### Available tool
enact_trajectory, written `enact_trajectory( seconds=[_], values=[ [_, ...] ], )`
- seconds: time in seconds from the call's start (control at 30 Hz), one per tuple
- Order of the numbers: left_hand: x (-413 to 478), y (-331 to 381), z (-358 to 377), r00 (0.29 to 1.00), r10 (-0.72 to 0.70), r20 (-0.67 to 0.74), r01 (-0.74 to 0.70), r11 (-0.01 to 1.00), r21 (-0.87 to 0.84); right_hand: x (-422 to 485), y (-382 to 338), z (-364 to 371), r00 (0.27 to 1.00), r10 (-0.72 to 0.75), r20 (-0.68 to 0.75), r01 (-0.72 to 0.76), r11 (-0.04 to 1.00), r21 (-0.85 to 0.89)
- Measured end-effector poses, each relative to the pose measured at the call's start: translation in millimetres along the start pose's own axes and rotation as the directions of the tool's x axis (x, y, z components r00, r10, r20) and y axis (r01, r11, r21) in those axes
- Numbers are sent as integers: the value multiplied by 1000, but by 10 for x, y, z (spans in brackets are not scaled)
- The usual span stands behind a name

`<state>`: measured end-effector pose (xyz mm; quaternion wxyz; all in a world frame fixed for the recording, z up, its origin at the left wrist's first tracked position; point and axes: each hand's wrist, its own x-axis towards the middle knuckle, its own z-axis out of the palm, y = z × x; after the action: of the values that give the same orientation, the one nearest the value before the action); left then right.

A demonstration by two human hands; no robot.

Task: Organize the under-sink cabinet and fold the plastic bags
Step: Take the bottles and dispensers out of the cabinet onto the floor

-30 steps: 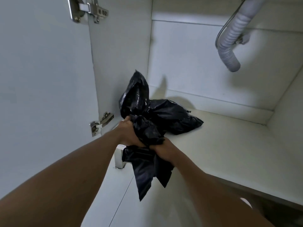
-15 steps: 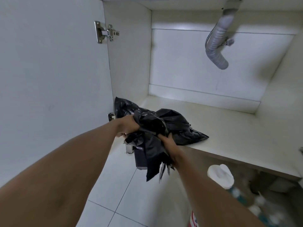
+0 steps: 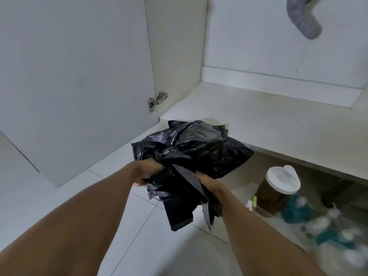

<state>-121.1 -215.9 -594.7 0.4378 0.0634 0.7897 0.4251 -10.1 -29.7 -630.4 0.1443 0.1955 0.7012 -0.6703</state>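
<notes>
A crumpled bundle of black plastic bags (image 3: 191,148) hangs in the air just in front of the white cabinet floor (image 3: 268,120), over the tiled floor. My left hand (image 3: 146,172) grips the bundle's left side. My right hand (image 3: 209,183) grips its lower right part, half hidden by loose black flaps that dangle below. The cabinet shelf behind the bags is bare.
The open cabinet door (image 3: 75,76) stands at the left with a metal hinge (image 3: 157,100). A grey corrugated drain hose (image 3: 306,22) hangs at the top right. On the floor at the right stand a brown jar with a white lid (image 3: 278,186) and several blurred bottles (image 3: 328,222).
Both hands have pulled the black bags out of the cabinet, from the shelf to in front of its edge. The view has tipped down and the floor items show more.
</notes>
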Motion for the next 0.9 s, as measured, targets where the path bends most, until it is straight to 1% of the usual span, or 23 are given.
enact_trajectory(
  seconds=[0.03, 0.07, 0.1, 0.2, 0.23, 0.3, 0.37, 0.43, 0.5, 0.53, 0.57, 0.63, 0.67, 0.7, 0.73, 0.77, 0.8, 0.83, 0.87, 0.9],
  values=[
    [10, -147, 42, 1000, -7, -8, 7, 1000, -20, 44, 61, 41, 1000, 4, 28, -5, 1000, 30],
    [9, -274, 83, 1000, -7, -27, 6, 999, -34, 78, 113, 67, 998, -9, 64, 8, 1000, 18],
    [2, -385, 124, 998, -1, -62, -2, 999, -38, 82, 176, 127, 995, 20, 95, -23, 999, 37],
    [-3, -671, 247, 977, 50, -207, -37, 997, 64, 144, 468, 276, 991, 68, 118, -60, 996, -71],
    [-16, -746, 285, 964, 68, -256, -46, 995, 91, 166, 531, 335, 993, 70, 92, -62, 994, -88],
    [-53, -849, 358, 934, 90, -347, -47, 990, 129, 172, 604, 455, 999, 37, 10, -34, 977, -209],
    [-56, -917, 392, 901, 115, -419, -8, 968, 251, 205, 707, 521, 999, -1, -49, -14, 953, -302],
    [-20, -962, 404, 884, 151, -443, 30, 926, 376, 191, 760, 517, 994, 1, -111, -49, 901, -430],
    [-1, -962, 406, 891, 157, -426, 50, 899, 434, 128, 815, 480, 981, 8, -192, -100, 876, -472],
    [0, -932, 390, 897, 146, -418, 65, 890, 451, 79, 824, 462, 974, -17, -227, -94, 879, -468],
    [-4, -879, 370, 899, 147, -412, 85, 865, 494, 46, 840, 441, 961, -76, -267, -56, 889, -454],
    [-12, -766, 331, 880, 196, -432, 149, 751, 644, -21, 897, 392, 901, -262, -345, 78, 882, -465],
    [-21, -720, 310, 855, 252, -453, 176, 681, 711, -57, 927, 375, 857, -369, -361, 155, 851, -502],
    [-20, -677, 291, 827, 318, -464, 193, 616, 764, -83, 953, 364, 820, -458, -343, 223, 807, -546],
    [0, -646, 271, 810, 372, -453, 186, 571, 800, -108, 972, 365, 814, -503, -292, 267, 769, -581],
    [26, -621, 251, 814, 399, -422, 154, 553, 819, -117, 995, 377, 834, -505, -223, 286, 741, -607],
    [57, -606, 233, 832, 405, -379, 99, 564, 820, -126, 1002, 408, 868, -471, -156, 277, 721, -635],
    [78, -590, 219, 853, 402, -332, 31, 596, 802, -116, 1013, 444, 902, -419, -101, 255, 708, -659],
    [88, -580, 209, 873, 396, -284, -40, 639, 768, -103, 1020, 482, 928, -367, -60, 236, 704, -670],
    [93, -573, 199, 891, 383, -245, -99, 690, 717, -89, 1022, 516, 947, -320, -28, 225, 725, -651]
  ],
)
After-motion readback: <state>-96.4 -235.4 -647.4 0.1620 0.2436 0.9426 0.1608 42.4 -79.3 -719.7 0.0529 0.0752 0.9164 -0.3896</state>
